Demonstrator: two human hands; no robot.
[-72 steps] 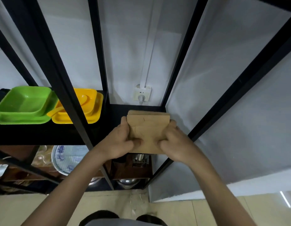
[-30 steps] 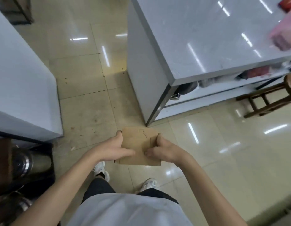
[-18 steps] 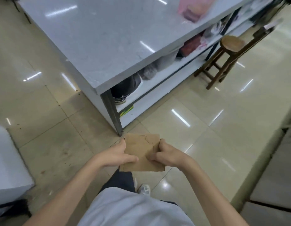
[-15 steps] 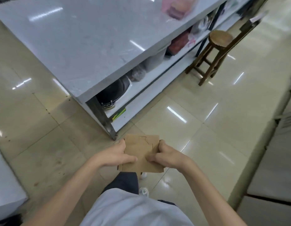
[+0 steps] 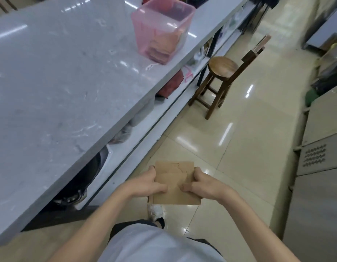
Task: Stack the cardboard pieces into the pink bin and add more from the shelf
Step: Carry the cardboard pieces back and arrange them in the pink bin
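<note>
A flat stack of brown cardboard pieces [image 5: 174, 183] is held level in front of my waist, over the tiled floor. My left hand [image 5: 147, 183] grips its left edge and my right hand [image 5: 202, 184] grips its right edge, thumbs on top. The translucent pink bin [image 5: 143, 29] stands far ahead on the grey marble table [image 5: 56, 87], near the table's right edge. Brown cardboard pieces [image 5: 163, 43] lie stacked in the bin's bottom. The shelf is out of view.
A wooden stool [image 5: 221, 69] stands in the aisle beside the table, with a wooden chair back [image 5: 255, 51] behind it. A lower shelf [image 5: 150, 127] under the table holds bags and a dark pan [image 5: 84, 176]. Grey cabinets [image 5: 318, 167] line the right side.
I have turned away from the black shelf with the cardboard stack in both hands. The view has swung along the table, and the pink bin has come into clear sight ahead.
</note>
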